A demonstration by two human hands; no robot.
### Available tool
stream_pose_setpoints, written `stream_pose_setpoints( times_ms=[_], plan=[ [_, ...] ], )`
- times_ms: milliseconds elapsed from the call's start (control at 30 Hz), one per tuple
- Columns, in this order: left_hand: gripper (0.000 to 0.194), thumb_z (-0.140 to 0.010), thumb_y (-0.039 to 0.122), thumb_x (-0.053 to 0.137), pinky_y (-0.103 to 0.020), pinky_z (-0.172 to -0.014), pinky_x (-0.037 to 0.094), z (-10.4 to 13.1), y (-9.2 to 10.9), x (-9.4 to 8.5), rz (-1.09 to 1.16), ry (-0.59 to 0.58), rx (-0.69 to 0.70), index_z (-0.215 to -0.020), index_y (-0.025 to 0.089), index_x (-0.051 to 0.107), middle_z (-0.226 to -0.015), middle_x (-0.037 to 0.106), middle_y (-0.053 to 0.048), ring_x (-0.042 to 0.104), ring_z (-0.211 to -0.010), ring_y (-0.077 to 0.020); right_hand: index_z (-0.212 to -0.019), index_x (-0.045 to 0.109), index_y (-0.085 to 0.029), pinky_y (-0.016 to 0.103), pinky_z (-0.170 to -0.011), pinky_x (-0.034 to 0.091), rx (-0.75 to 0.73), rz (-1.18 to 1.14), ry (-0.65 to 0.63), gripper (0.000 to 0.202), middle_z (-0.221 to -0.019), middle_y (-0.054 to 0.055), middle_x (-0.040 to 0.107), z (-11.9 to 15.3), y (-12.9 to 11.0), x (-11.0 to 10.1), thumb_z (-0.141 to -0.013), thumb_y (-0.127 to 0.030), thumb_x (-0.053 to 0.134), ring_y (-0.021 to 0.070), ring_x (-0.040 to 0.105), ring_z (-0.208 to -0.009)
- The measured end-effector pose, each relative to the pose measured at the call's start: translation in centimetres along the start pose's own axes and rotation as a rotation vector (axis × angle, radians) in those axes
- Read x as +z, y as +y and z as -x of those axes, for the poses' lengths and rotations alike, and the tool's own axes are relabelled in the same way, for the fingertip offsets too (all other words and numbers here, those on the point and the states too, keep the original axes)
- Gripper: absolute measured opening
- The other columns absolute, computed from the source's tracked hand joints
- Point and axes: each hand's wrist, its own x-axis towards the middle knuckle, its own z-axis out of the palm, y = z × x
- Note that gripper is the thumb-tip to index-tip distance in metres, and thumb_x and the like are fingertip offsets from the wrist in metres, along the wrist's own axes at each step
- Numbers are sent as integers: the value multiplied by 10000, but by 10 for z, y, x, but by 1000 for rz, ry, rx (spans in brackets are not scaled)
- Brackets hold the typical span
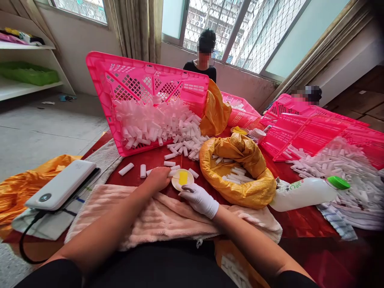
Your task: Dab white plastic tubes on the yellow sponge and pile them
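My bare left hand [159, 179] is closed at the left edge of a small round pale dish [175, 185]; its fingertips are partly hidden, and what they hold cannot be made out. A flat yellow piece [183, 178] lies in the dish. At the dish's lower right rim, my right hand [200, 199] wears a white glove, with thumb and fingers drawn together; anything between them is too small to name. Short white tubes [143, 171] lie just beyond my hands. A pink cloth [177, 218] is spread beneath my forearms.
A tipped pink basket [103, 100] spills many white tubes. Right of my hands sit a rolled-down yellow sack [207, 168] with tubes inside and a green-capped bottle [306, 194]. A white power bank [63, 185] lies left. Two people [207, 72] sit beyond the baskets.
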Motion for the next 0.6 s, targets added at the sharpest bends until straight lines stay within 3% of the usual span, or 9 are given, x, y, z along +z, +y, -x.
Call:
stream_pose_setpoints(
  times_ms=[100, 167, 267, 367, 433, 500, 600],
  plan=[
    [235, -881, 297, 484, -395, -869, 428, 3, 1, -4, -12, 60, 29, -1013, 170, 630, -1088, 650, -108, 571, -1059, -270, -1072, 643, -229, 358, -860, 535, 222, -215, 385, 245, -1035, 85, 651, -8, -2, 6, -892, -333, 513, 200, 628, -946],
    [233, -890, 296, 483, -395, -883, 416, 7, 3, -6, 10, 77, 66, -1042, 190, 624, -1085, 657, -88, 568, -1053, -252, -1088, 606, -198, 315, -685, 551, 404, -377, 514, 300, -983, 86, 651, -16, -1, 6, -865, -384, 534, 163, 621, -742],
    [205, -890, 266, 492, -361, -886, 406, 14, 10, -9, 23, 71, 164, -1025, 182, 621, -1044, 677, -74, 583, -1001, -219, -1054, 608, -177, 267, -523, 486, 613, -551, 490, 378, -857, 50, 655, -26, -1, 0, -782, -439, 599, 112, 521, -541],
    [211, -900, 277, 466, -356, -845, 411, 19, 25, -9, -45, 37, 220, -955, 147, 623, -931, 686, -98, 604, -902, -223, -921, 640, -177, 287, -602, 493, 676, -482, 394, 359, -798, 48, 658, -31, -2, -7, -785, -500, 565, 157, 573, -651],
    [254, -907, 295, 429, -374, -823, 409, 22, 39, -9, -69, -8, 235, -922, 128, 620, -866, 675, -119, 607, -844, -237, -766, 626, -188, 306, -720, 499, 669, -421, 364, 354, -878, 70, 673, -31, -3, -7, -792, -531, 543, 194, 604, -821],
    [260, -890, 284, 421, -382, -792, 406, 24, 52, -11, 0, -94, 232, -905, 106, 610, -844, 656, -145, 596, -817, -249, -648, 561, -196, 300, -718, 491, 666, -405, 375, 382, -914, 78, 670, -26, -7, -6, -791, -548, 526, 196, 594, -840],
    [211, -848, 287, 450, -324, -685, 407, 26, 67, -17, 199, -287, 242, -840, 119, 577, -782, 615, -111, 557, -728, -205, -592, 470, -206, 268, -558, 432, 656, -392, 453, 410, -671, 31, 593, -8, -24, -7, -818, -549, 476, 144, 505, -606]
  ],
)
